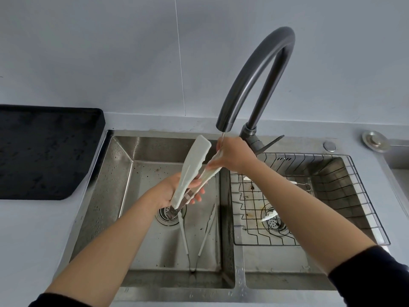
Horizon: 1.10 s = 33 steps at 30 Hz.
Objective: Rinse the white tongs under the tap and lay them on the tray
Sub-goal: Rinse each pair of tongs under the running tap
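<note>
I hold the white tongs [192,168] over the left sink basin, their two flat arms spread apart and pointing up toward the tap. My left hand [177,191] grips them at the metal hinge end, low above the drain. My right hand [232,157] closes on the tip of the right arm, directly under the dark curved tap [254,78]. A thin stream of water falls from the spout onto that hand and arm. The black tray [44,151] lies on the counter to the left of the sink.
A second, slimmer pair of white tongs [199,235] lies on the floor of the left basin [124,173]. The right basin holds a wire rack [332,196] with small white scraps under it. A round metal cap [375,141] sits on the counter at the far right.
</note>
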Motion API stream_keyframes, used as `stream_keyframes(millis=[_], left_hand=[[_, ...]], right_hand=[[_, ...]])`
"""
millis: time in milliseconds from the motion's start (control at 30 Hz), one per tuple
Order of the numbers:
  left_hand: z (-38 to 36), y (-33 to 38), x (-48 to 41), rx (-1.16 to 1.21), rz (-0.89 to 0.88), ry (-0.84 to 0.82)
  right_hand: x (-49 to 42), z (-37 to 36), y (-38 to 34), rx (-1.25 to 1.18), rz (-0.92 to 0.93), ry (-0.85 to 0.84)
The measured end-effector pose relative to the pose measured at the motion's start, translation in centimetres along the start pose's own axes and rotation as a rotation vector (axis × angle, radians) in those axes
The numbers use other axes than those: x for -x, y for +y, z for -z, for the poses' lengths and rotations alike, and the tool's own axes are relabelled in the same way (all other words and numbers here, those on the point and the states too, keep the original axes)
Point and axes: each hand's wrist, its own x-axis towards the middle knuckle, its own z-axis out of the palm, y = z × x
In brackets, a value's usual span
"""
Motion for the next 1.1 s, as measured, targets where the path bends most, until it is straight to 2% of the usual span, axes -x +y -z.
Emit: stream_keyframes(millis=[133, 233, 333, 500, 667, 767, 833, 967, 1100], left_hand=[[0.6, -0.1, 0.2, 0.010, 0.000, 0.071], [1.3, -0.2, 0.6, -0.022, 0.022, 0.134], [1.7, 0.0, 0.9, -0.041, 0.032, 0.140], [2.5, 0.0, 1.5, -0.058, 0.053, 0.131], [2.7, -0.5, 1.9, -0.086, 0.087, 0.090], [3.1, -0.9, 1.8, -0.087, 0.106, 0.081], [3.3, -1.2, 1.6, -0.077, 0.099, 0.076], [3.8, -1.6, 1.2, -0.022, 0.044, 0.098], [3.8, -1.8, 0.8, 0.029, 0.037, 0.096]], right_hand=[[-0.5, 0.9, 0.2, -0.240, -0.070, -0.134], [-0.4, 1.7, 0.8, -0.354, -0.038, -0.304], [-0.4, 2.1, 1.0, -0.449, -0.022, -0.389], [-0.5, 1.0, 0.1, -0.274, 0.010, -0.398], [-0.6, -1.2, -0.4, 0.045, 0.098, -0.343], [-0.4, -1.8, -0.3, 0.081, 0.127, -0.311], [-0.3, -1.4, -0.2, -0.049, 0.101, -0.313], [-0.1, 0.1, 0.3, -0.534, 0.000, -0.329], [-0.1, 0.6, 1.0, -0.737, -0.037, -0.384]])
